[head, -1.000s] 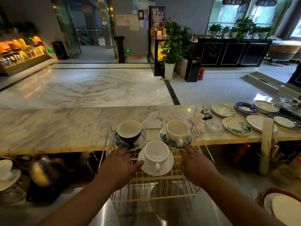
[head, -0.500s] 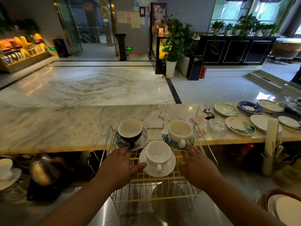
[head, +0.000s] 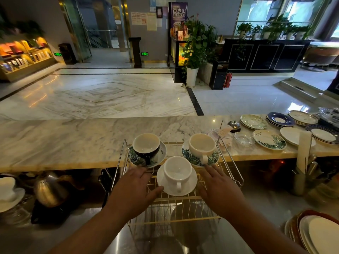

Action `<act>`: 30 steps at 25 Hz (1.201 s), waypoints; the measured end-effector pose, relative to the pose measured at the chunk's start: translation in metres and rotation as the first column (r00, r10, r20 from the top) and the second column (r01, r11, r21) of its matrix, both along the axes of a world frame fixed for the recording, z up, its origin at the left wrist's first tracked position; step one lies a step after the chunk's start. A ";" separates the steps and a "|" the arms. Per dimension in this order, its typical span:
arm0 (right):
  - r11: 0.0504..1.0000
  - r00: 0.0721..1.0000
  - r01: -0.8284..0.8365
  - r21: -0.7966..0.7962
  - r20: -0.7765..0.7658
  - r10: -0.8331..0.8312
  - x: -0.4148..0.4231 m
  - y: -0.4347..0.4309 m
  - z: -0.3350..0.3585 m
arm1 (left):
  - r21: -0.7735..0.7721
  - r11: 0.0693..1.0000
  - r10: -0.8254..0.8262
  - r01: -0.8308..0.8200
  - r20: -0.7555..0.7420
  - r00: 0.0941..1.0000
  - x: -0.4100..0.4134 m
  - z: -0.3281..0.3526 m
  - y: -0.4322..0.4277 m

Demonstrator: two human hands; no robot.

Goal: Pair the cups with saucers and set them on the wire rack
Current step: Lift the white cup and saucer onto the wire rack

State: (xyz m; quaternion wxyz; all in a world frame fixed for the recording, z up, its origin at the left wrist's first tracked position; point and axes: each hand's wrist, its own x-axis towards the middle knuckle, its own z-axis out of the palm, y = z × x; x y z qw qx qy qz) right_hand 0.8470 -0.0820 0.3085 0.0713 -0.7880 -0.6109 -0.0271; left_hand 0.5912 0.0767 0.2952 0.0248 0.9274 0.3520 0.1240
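Note:
Three cup-and-saucer pairs rest on the gold wire rack [head: 183,204]. A dark cup [head: 146,146] sits on a leaf-print saucer [head: 161,153] at the back left. A cream cup [head: 201,145] stands on another leaf-print saucer [head: 213,158] at the back right. In front, a white cup [head: 177,171] sits on a white saucer [head: 192,184]. My left hand [head: 134,187] lies flat beside the white saucer, its thumb at the saucer's rim and its fingertips at the left leaf saucer. My right hand [head: 218,187] hovers on the other side, fingers spread, holding nothing.
Several loose saucers and plates [head: 269,139] lie on the marble counter [head: 73,136] to the right, with a glass ashtray [head: 244,138] and a bell [head: 233,125]. A metal kettle [head: 49,189] stands at the lower left. Stacked plates [head: 315,233] sit at the lower right.
Both hands have barely shifted; my right hand has drawn slightly back from the right leaf saucer. The cups and saucers have not moved.

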 end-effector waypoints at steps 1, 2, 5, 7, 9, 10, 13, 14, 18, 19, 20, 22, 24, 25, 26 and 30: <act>0.998 1.000 -0.023 0.064 0.004 0.023 -0.007 -0.004 0.000 | 0.008 1.000 0.003 -0.003 0.015 1.000 -0.001 -0.003 -0.006; 0.996 0.998 -0.027 0.086 -0.056 0.032 -0.013 -0.007 -0.001 | -0.012 1.000 0.012 -0.012 0.031 0.999 -0.001 -0.006 -0.012; 1.000 0.963 0.007 0.001 -0.271 -0.006 -0.023 -0.010 -0.011 | -0.136 0.991 0.025 -0.016 0.063 0.998 0.001 -0.015 -0.021; 0.999 0.956 0.018 -0.033 -0.292 -0.026 -0.021 -0.007 -0.014 | -0.163 0.986 -0.006 0.019 0.079 0.997 0.003 -0.020 -0.023; 0.998 0.955 0.018 -0.053 -0.293 -0.033 -0.021 -0.005 -0.014 | -0.189 0.981 -0.017 0.035 0.097 0.995 0.006 -0.023 -0.024; 0.998 0.956 0.019 -0.054 -0.292 -0.033 -0.021 -0.005 -0.014 | -0.198 0.980 -0.013 0.034 0.107 0.994 0.007 -0.024 -0.024; 0.999 0.956 0.018 -0.046 -0.291 -0.030 -0.022 -0.005 -0.016 | -0.207 0.978 0.009 0.019 0.131 0.991 0.009 -0.027 -0.025; 0.999 0.957 0.015 -0.047 -0.287 -0.027 -0.023 -0.004 -0.015 | -0.207 0.978 0.010 0.017 0.130 0.991 0.009 -0.027 -0.025; 0.999 0.960 -0.005 -0.041 -0.280 -0.007 -0.024 -0.001 -0.011 | -0.217 0.976 0.014 0.010 0.111 0.994 0.010 -0.028 -0.020; 0.999 0.959 -0.008 -0.043 -0.283 -0.005 -0.024 0.000 -0.010 | -0.218 0.976 0.017 0.007 0.107 0.994 0.010 -0.027 -0.020; 0.999 0.959 -0.011 -0.047 -0.284 -0.003 -0.024 0.000 -0.009 | -0.219 0.976 0.019 0.005 0.106 0.994 0.010 -0.027 -0.019; 0.999 0.960 -0.016 -0.049 -0.281 0.001 -0.025 0.000 -0.008 | -0.216 0.976 0.018 0.006 0.108 0.994 0.010 -0.026 -0.018; 0.999 0.960 -0.021 -0.042 -0.280 0.008 -0.026 -0.001 -0.008 | -0.218 0.976 0.023 0.002 0.113 0.993 0.010 -0.025 -0.018; 0.999 0.960 -0.026 -0.038 -0.280 0.015 -0.026 -0.001 -0.008 | -0.222 0.975 0.029 -0.002 0.117 0.993 0.010 -0.025 -0.019; 0.999 0.961 -0.033 -0.038 -0.276 0.022 -0.026 -0.001 -0.008 | -0.225 0.974 0.035 -0.007 0.121 0.992 0.009 -0.025 -0.020; 0.996 0.964 -0.046 -0.076 -0.264 0.025 -0.025 0.003 -0.010 | -0.213 0.976 0.061 -0.032 0.134 0.989 0.010 -0.028 -0.023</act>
